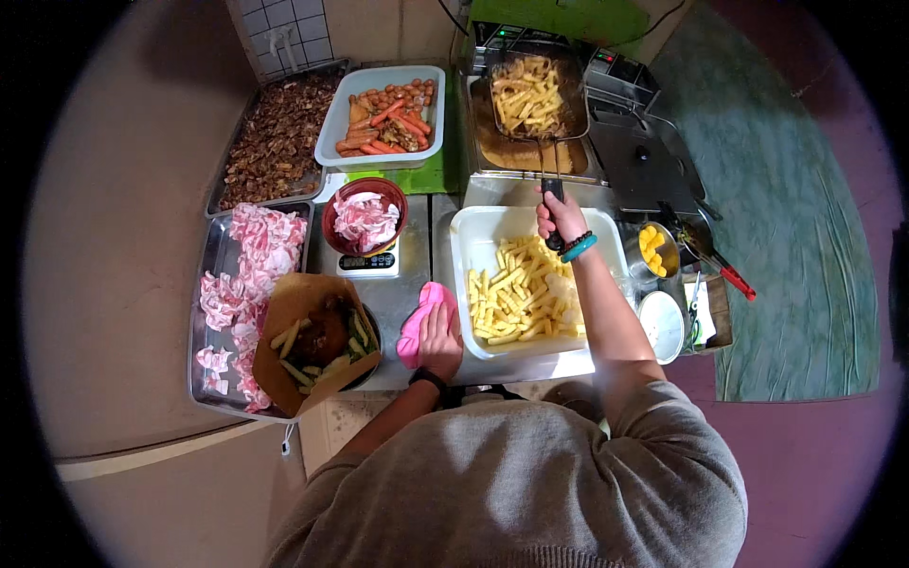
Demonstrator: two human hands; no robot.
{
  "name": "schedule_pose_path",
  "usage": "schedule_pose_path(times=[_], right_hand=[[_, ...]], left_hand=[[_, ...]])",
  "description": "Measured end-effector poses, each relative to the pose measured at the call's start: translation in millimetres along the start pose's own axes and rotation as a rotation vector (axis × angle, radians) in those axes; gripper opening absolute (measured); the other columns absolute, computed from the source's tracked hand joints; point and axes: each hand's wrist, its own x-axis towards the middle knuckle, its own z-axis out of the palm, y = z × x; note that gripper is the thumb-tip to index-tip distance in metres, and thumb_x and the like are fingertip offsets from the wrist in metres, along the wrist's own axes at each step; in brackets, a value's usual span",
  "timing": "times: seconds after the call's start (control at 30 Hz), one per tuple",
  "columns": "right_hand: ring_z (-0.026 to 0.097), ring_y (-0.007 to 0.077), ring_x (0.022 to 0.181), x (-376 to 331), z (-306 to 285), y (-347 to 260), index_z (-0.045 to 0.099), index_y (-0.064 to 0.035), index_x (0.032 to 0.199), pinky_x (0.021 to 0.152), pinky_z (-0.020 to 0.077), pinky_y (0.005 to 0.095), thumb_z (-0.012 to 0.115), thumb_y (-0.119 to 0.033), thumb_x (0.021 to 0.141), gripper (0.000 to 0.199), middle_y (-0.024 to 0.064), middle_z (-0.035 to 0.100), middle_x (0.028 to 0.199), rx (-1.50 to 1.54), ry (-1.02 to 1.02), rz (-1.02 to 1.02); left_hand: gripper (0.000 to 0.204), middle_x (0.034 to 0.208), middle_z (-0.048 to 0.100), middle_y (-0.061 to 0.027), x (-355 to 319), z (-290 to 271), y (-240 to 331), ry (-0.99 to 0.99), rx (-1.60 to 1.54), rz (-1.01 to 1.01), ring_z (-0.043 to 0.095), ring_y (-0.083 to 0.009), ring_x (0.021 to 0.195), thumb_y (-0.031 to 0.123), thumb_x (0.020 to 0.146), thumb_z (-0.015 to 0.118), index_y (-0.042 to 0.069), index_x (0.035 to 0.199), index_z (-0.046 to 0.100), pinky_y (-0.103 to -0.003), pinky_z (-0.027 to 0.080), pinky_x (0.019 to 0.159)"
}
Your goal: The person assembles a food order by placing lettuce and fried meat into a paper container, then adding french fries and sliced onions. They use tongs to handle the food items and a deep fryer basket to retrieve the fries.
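My right hand [562,217] is closed around the black handle of a fry basket [576,109]. In the basket lie thick-cut fries [526,95], and it is over the brown oil of the fryer [519,154]. Below that hand, a white tub [462,248] holds more pale fries [521,293]. My left hand [439,343] lies on a pink cloth [416,327] on the steel counter, fingers stretched out over it. A paper-lined container [275,343] with wedges and a browned piece of food stands to its left.
Raw sliced meat fills a steel tray [203,364] at left and a red bowl [329,222] on a scale [369,264]. Behind are a tub of sausages [327,142] and a tray of browned pieces [275,133]. Right: lidded fryer [630,156], red-handled tongs [738,282], white bowl [662,327].
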Motion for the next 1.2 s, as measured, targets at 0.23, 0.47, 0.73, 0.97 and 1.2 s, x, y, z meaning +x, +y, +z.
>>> schedule_pose_path(times=[0.23, 0.47, 0.73, 0.97, 1.2], right_hand=[[0.031, 0.0044, 0.040, 19.0, -12.5, -22.1, 0.045, -0.0049, 0.100, 0.036, 0.0280, 0.0188, 0.040, -0.020, 0.089, 0.020, -0.0016, 0.041, 0.058, 0.036, 0.048, 0.129], [0.033, 0.0059, 0.040, -1.1, -3.7, -4.5, 0.044, -0.0072, 0.104, 0.037, 0.0304, 0.0210, 0.038, -0.023, 0.090, 0.022, -0.0012, 0.041, 0.059, 0.042, 0.035, 0.091], [0.031, 0.0047, 0.040, 7.2, -2.4, -20.7, 0.045, -0.0091, 0.106, 0.036, 0.0280, 0.0197, 0.038, -0.024, 0.090, 0.023, -0.0029, 0.039, 0.060, 0.123, -0.118, 0.133], [0.027, -0.0005, 0.040, -1.4, -35.4, -2.4, 0.041, -0.0083, 0.120, 0.033, 0.0227, 0.0153, 0.037, -0.028, 0.089, 0.037, -0.0061, 0.035, 0.052, -0.136, 0.043, 0.254], [0.020, 0.0020, 0.043, -13.0, -60.3, 21.1, 0.046, -0.0086, 0.116, 0.035, 0.0190, 0.0185, 0.043, -0.026, 0.088, 0.033, -0.0074, 0.022, 0.055, -0.139, -0.105, 0.194]], left_hand=[[0.037, 0.115, 0.045, -0.0185, 2.2, -1.1, 1.1, 0.004, 0.061, 0.061, 0.041, -0.0315, 0.110, 0.011, 0.073, 0.049, -0.001, 0.108, 0.050, -0.044, 0.031, 0.092], [0.035, 0.113, 0.046, -0.0197, 1.8, 1.7, 3.3, -0.078, 0.116, 0.074, 0.041, -0.0322, 0.110, 0.010, 0.074, 0.047, -0.001, 0.108, 0.050, -0.045, 0.032, 0.091], [0.035, 0.111, 0.048, -0.0188, 7.2, -4.9, -7.1, -0.025, 0.137, 0.061, 0.045, -0.0316, 0.105, 0.009, 0.076, 0.045, 0.000, 0.109, 0.049, -0.043, 0.035, 0.089], [0.025, 0.085, 0.055, -0.0159, -5.4, 10.3, -10.4, 0.365, -0.112, -0.023, 0.054, -0.0275, 0.080, 0.006, 0.070, 0.052, -0.001, 0.094, 0.054, -0.036, 0.042, 0.075], [0.038, 0.120, 0.042, -0.0152, -23.6, 23.6, 7.3, 0.465, 0.147, 0.097, 0.040, -0.0260, 0.112, 0.011, 0.074, 0.054, -0.001, 0.109, 0.048, -0.039, 0.031, 0.096]])
